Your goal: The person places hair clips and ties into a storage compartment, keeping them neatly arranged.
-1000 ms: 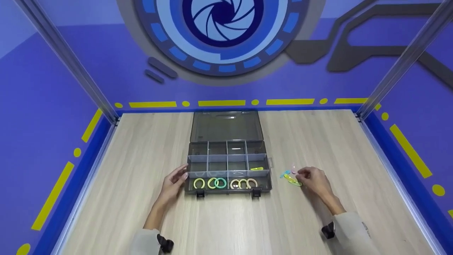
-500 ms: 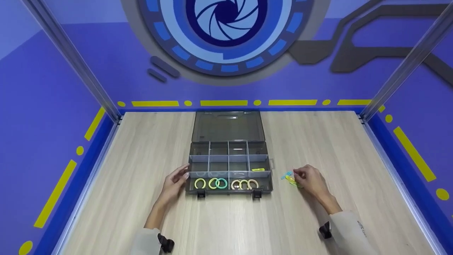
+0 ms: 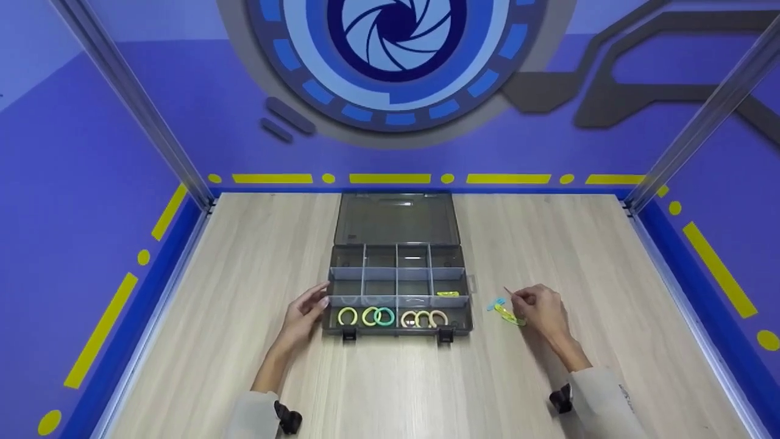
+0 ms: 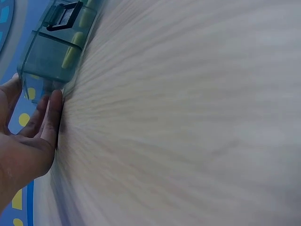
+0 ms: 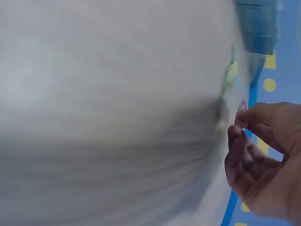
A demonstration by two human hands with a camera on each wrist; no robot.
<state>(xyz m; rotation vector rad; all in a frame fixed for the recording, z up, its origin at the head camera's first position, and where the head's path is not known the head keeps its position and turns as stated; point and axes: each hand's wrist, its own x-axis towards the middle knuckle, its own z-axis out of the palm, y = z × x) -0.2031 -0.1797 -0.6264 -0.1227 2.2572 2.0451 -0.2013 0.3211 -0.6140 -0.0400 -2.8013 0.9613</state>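
My left hand [image 3: 304,314] rests its fingertips on the left side of a dark see-through compartment box [image 3: 399,332]. In the left wrist view, its fingers reach the box's corner. To the box's right, my right hand [image 3: 542,312] pinches a small pink hair clip [image 5: 241,114] between thumb and fingers, raised a little off the table. Just below lie yellow hair clips [image 3: 508,315], overlapping, with a blue one [image 3: 495,304] beside them. Inside the box, a yellow clip [image 3: 448,294] lies in the middle row's right compartment. Coloured rings [image 3: 393,316] stand in the two front compartments.
The box's lid [image 3: 397,219] is folded back, towards the rear wall. Two black latches [image 3: 445,335] stick out from its front edge. Blue-purple panels [image 3: 140,183] and metal posts [image 3: 688,134] border the wooden table [image 3: 268,244] at the back and sides.
The pink clip has come up off the pile between my right fingertips and now points upward. My left hand keeps its place at the box. The head view has shifted slightly.
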